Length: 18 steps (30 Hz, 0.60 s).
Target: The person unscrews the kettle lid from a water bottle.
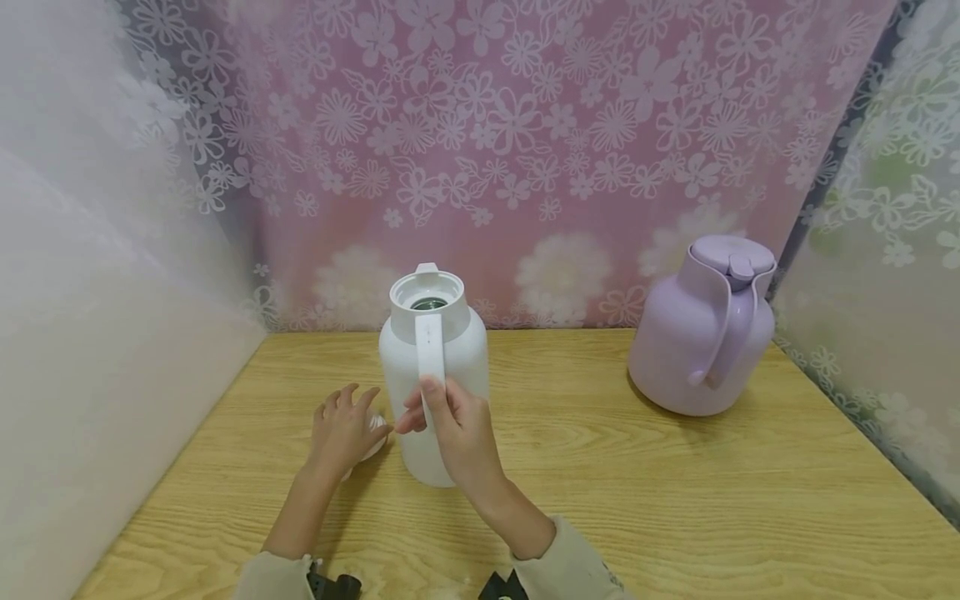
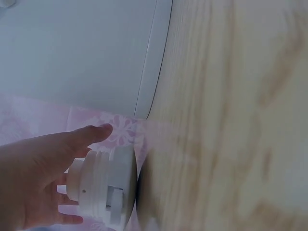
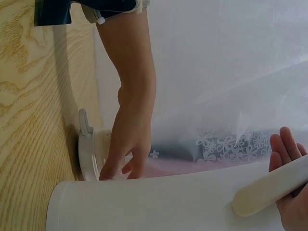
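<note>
Haste, I fear, could make my left grip point(image 1: 341, 433), fingers apart at the round white plastic lid point(image 2: 101, 175) on the desk point(image 1: 562, 483), knock it against the tall, white, open-mouthed jug point(image 1: 468, 354) standing beside it, whose handle point(image 1: 430, 346) my right grip point(image 1: 463, 429) clasps.

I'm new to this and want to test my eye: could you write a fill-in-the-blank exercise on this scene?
1. In the head view, the glossy, squat purple jug stands to the ___ of the tall, smooth white jug.
2. The hand nearest the round, ribbed white lid is the person's ___ one.
3. Of the words open and covered, ___ describes the white jug's mouth.

Missing words: right; left; open.
</note>
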{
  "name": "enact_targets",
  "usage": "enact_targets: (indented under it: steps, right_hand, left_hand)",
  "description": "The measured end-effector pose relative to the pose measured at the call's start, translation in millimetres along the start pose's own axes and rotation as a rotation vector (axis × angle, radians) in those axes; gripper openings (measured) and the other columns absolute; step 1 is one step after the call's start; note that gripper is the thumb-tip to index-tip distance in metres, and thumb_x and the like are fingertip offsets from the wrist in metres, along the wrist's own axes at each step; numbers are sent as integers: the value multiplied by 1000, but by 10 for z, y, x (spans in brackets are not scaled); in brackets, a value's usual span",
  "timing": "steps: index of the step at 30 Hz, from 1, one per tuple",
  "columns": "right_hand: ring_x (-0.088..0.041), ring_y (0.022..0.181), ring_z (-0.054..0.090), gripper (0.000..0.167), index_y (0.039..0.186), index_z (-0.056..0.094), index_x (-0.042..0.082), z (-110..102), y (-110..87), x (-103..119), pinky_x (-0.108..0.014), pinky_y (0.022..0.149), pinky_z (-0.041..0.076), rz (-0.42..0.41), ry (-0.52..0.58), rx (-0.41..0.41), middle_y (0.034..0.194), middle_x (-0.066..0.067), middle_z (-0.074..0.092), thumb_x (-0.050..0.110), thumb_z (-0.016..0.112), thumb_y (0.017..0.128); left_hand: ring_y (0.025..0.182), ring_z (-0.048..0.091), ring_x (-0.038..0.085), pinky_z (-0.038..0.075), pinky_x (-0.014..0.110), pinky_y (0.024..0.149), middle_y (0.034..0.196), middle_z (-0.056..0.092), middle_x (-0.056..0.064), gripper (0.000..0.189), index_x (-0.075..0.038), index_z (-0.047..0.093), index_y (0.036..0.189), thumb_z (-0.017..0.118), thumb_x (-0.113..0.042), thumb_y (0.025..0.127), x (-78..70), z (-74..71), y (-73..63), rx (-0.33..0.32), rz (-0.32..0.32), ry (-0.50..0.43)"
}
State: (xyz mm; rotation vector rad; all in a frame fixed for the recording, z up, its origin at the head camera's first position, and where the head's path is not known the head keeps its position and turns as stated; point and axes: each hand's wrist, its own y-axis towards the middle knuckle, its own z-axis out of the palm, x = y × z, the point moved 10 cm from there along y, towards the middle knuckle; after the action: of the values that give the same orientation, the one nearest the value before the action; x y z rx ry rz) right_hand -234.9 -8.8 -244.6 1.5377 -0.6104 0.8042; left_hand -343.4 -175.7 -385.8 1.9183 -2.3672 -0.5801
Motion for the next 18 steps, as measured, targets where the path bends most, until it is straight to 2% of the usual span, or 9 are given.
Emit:
enact_targets:
  steps: [5,14,18]
  right_hand:
    - [-31,63,63,27,81,57,-9,5,8,6,-37,62,52,32,12,12,66,-18,64,1,38,98]
    - [-35,69,63,27,85,57,-10,14,11,19,-40,66,52,64,43,31,71,-22,64,2,37,98]
    - [-35,74,63,24,86,57,-10,-2,18,52,-41,70,51,65,17,33,74,-22,65,2,39,98]
  left_hand:
    - [116,36,50,30,63,90,130,40,29,62,-6,51,128,70,-38,79,-26,-82,-4,-27,15,-8]
    - [117,34,50,28,63,91,132,38,28,62,-7,50,130,69,-39,80,-24,-204,-11,-32,9,12]
    - [117,34,50,28,62,92,131,38,28,60,-7,50,129,68,-38,82,-38,-283,-14,-54,14,20]
